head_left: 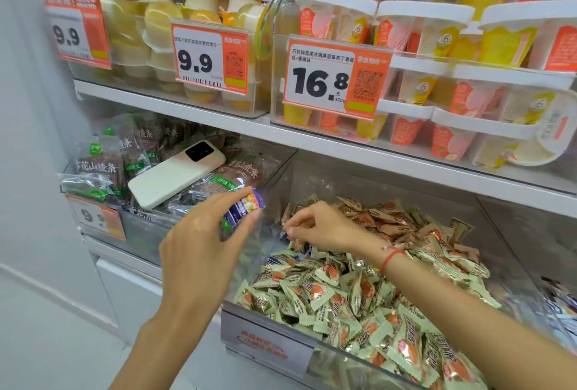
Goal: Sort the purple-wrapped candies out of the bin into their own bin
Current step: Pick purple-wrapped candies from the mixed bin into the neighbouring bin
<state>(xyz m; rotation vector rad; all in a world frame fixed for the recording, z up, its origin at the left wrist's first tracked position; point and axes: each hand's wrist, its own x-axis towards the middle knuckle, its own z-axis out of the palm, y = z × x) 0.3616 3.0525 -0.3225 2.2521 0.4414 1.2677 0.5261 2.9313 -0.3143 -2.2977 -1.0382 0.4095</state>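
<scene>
My left hand (206, 243) holds a small bunch of purple-wrapped candies (246, 207) above the left edge of the clear candy bin (265, 336). The bin is heaped with pale green wrapped candies (359, 302) in front and brown-orange ones (390, 218) at the back. My right hand (318, 227) reaches into the bin's back left corner, fingers pinched on a dark purple candy (285, 237) that is mostly hidden under them. A red string circles that wrist.
A cream phone (175, 172) lies on dark snack packs in the bin to the left (93, 218). Above, a shelf (312, 140) carries clear boxes of jelly cups with orange price tags. Another bin (559, 311) with blue-white wrappers shows at the right edge.
</scene>
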